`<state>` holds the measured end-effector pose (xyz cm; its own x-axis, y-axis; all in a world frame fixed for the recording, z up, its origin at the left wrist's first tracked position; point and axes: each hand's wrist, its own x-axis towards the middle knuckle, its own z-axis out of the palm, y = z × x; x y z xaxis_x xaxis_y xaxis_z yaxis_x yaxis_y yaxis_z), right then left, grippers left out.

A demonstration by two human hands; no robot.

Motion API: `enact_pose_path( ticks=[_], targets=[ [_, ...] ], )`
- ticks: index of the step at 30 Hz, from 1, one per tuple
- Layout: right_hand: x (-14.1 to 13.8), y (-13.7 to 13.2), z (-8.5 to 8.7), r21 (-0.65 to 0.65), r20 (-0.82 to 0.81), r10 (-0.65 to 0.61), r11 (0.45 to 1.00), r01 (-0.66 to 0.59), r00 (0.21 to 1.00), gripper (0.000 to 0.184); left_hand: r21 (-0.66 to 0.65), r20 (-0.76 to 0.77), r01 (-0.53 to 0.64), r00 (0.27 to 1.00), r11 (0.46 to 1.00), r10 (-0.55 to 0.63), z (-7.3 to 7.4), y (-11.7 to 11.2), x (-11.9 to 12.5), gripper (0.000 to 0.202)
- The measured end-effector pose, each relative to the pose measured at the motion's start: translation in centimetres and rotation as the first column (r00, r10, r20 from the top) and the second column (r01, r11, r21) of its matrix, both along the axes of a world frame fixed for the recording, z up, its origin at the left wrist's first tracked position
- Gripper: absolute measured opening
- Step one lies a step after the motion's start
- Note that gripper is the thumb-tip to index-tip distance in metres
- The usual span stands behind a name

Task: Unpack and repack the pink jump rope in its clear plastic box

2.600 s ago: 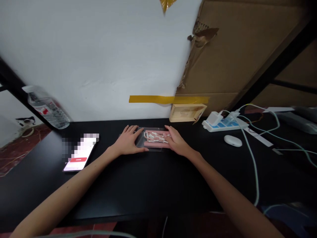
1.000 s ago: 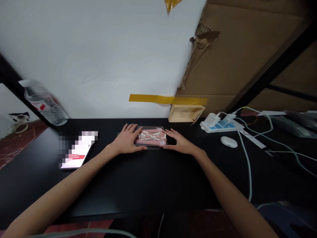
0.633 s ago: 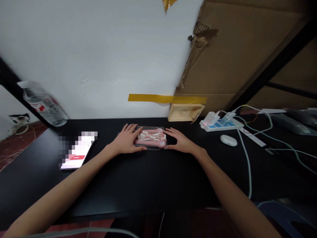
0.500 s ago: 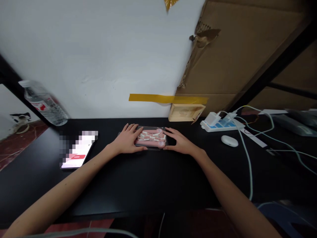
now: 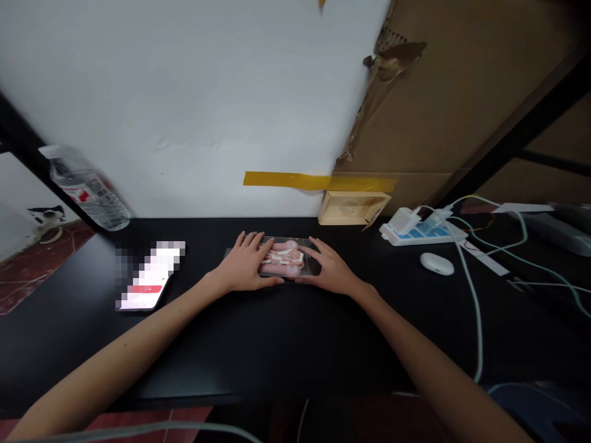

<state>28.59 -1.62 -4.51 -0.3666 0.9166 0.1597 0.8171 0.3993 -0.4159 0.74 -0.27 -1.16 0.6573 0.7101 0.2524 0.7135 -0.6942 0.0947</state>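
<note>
A flat clear plastic packet (image 5: 282, 261) with pink pieces and small white bits inside lies on the black table (image 5: 286, 332) near the wall. My left hand (image 5: 244, 269) lies flat on the packet's left end, fingers stretched out. My right hand (image 5: 330, 272) rests flat at the packet's right end, fingers spread and touching its edge. Neither hand grips the packet.
A phone (image 5: 148, 282) with a lit screen lies to the left. A water bottle (image 5: 85, 192) stands at the far left. A small wooden box (image 5: 351, 208), a power strip (image 5: 418, 231) with cables and a white earbud case (image 5: 436, 263) sit to the right. Cardboard leans behind.
My right hand slid off the top of the packet to its right end. The packet looks shorter now between my hands. My left hand has stayed in place.
</note>
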Motion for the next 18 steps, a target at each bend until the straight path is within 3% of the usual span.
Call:
enact_pose_path(
  ticks=[4,7,10,12,18],
  targets=[
    [0.8,0.1,1.0,-0.082,-0.011,0.037,0.996,-0.038,0.999,0.096,-0.006,0.008,0.004,1.0,1.0,-0.004,0.0,0.0,0.0,0.097],
    [2.1,0.3,1.8,-0.08,-0.128,0.058,0.994,-0.069,0.99,0.074,-0.001,0.011,0.007,1.0,1.0,-0.007,-0.1,0.1,0.0,0.097],
    [3.0,0.7,1.9,-0.003,-0.208,-0.025,1.0,0.025,0.978,0.058,0.005,0.006,0.012,1.0,1.0,-0.012,-0.2,0.1,-0.1,0.098],
    [3.2,0.9,1.5,0.012,-0.197,-0.04,0.999,0.043,0.98,0.057,0.009,0.011,0.014,1.0,1.0,-0.014,-0.2,0.2,-0.1,0.098],
    [3.4,1.1,0.8,-0.067,-0.136,0.042,0.996,-0.052,0.99,0.063,0.049,-0.027,-0.009,1.0,0.999,0.01,-0.1,0.1,0.0,0.098]
  ],
)
